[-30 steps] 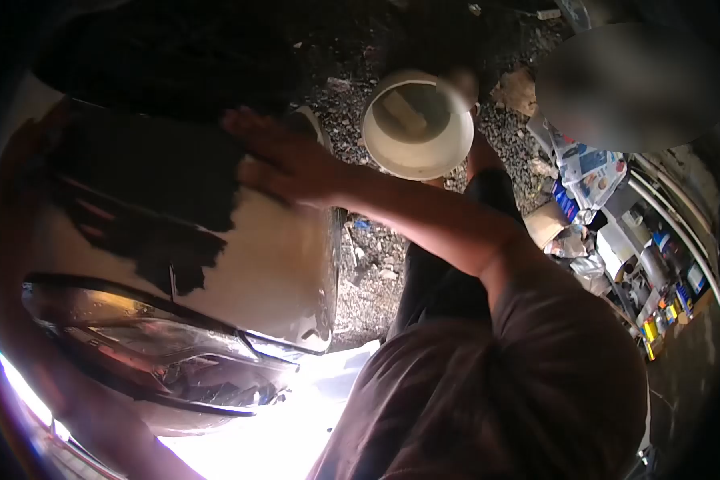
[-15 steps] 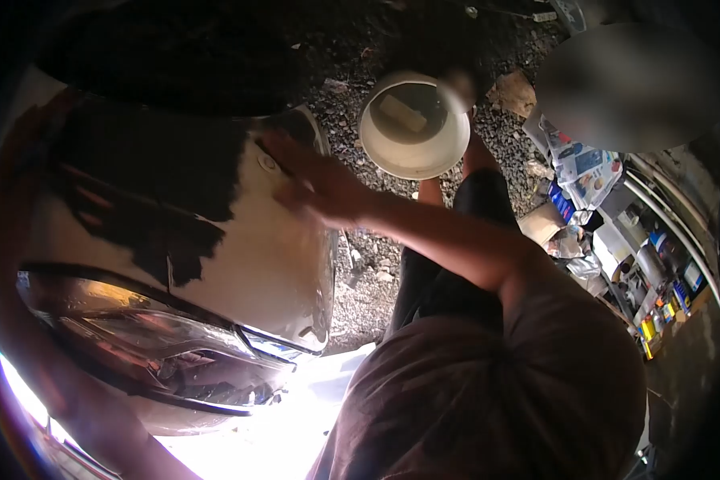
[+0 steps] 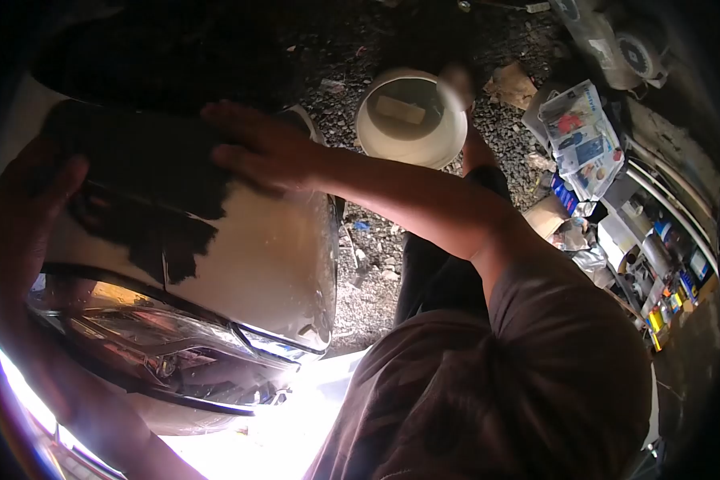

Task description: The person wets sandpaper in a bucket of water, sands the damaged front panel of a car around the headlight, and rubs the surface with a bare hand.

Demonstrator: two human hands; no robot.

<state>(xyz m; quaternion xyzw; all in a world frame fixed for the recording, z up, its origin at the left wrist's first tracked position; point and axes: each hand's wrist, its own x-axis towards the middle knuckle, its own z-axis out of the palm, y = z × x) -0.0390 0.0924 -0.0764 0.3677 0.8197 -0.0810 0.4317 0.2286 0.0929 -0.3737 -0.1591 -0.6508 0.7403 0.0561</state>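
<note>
I have the pale car body (image 3: 272,256) filling the left side of my feed, its glassy headlight (image 3: 160,340) nearest the person. Above that lamp lies the dark patch (image 3: 152,160), ragged along its lower edge, its long axis running roughly left to right between the two hands. The bucket (image 3: 412,148) is on the gravel, beyond the body's right edge. The right hand (image 3: 272,152) reaches across with fingers extended, not clenched, their tips over the patch's upper right part, so the patch lies leftward from this palm (whether anything is under it, I cannot tell). The left hand (image 3: 36,180) is at the opposite end, thumb out at the patch's left margin; its fingers sink into shadow, so I cannot tell whether it grasps anything. Neither hand looks clearly nearer. Inside the bucket is a pale block (image 3: 400,110).
</note>
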